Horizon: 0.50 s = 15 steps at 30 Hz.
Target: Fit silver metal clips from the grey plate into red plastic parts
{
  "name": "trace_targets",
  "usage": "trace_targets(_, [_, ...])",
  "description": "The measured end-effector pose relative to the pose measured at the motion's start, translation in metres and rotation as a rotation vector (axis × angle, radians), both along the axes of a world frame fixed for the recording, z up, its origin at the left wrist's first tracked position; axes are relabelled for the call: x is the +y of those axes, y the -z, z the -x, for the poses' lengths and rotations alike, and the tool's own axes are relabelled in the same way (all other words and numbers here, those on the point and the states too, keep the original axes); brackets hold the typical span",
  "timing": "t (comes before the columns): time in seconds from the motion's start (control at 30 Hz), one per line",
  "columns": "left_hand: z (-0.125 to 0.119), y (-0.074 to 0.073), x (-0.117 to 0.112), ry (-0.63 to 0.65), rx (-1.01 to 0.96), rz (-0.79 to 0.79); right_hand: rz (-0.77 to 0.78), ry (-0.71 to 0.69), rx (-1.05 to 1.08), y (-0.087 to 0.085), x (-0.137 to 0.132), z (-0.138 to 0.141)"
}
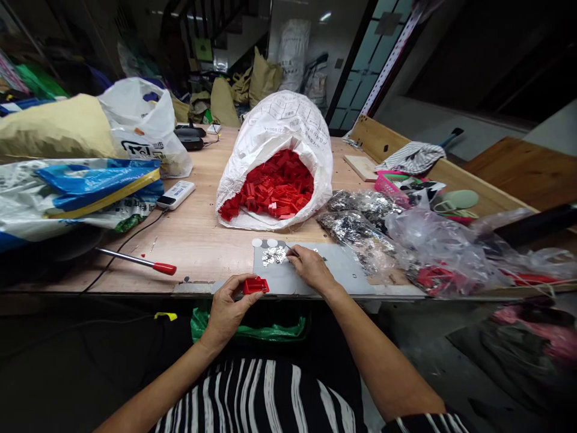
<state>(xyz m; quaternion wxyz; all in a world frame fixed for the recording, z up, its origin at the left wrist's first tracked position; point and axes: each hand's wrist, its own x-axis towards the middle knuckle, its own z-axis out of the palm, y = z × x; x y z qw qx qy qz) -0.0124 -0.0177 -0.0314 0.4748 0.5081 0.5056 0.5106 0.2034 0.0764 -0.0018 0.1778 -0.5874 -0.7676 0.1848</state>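
Note:
My left hand [232, 305] is closed on a small red plastic box [256, 285], holding it between thumb and fingers at the table's front edge. Its open side faces up, and small details inside cannot be made out. My right hand [311, 267] pinches a thin dark tool [291, 249], perhaps tweezers, mostly hidden by the fingers. The tool's tip is beside a pile of small shiny metal pieces [274, 257], which lies on a grey mat [333, 273]. Two pale round discs [256, 243] are at the mat's far edge.
A white woven sack [288, 123] lies open toward me, full of red plastic parts [277, 186]. Clear bags of metal parts [360, 231] crowd the right. To the left are a red-handled lever [164, 268], a white device [177, 195] and plastic bags [81, 192]. A green-lined bin [270, 332] is below.

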Motion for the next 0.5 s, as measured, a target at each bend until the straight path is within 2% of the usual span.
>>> trace_targets(0.1, [-0.003,-0.006,0.001,0.017,-0.131,0.105,0.065,-0.048,0.243,-0.004,-0.003,0.004])
trace_targets(0.27, [-0.008,-0.009,0.005,0.112,-0.333,0.242,0.283,-0.155,0.676,-0.008,-0.022,0.026])
trace_targets(0.37, [-0.011,-0.005,0.005,0.214,-0.396,0.305,0.252,-0.161,0.723,-0.008,-0.037,0.037])
trace_targets(0.5, [-0.013,-0.002,0.004,0.276,-0.416,0.365,0.048,-0.191,0.568,-0.006,-0.051,0.042])
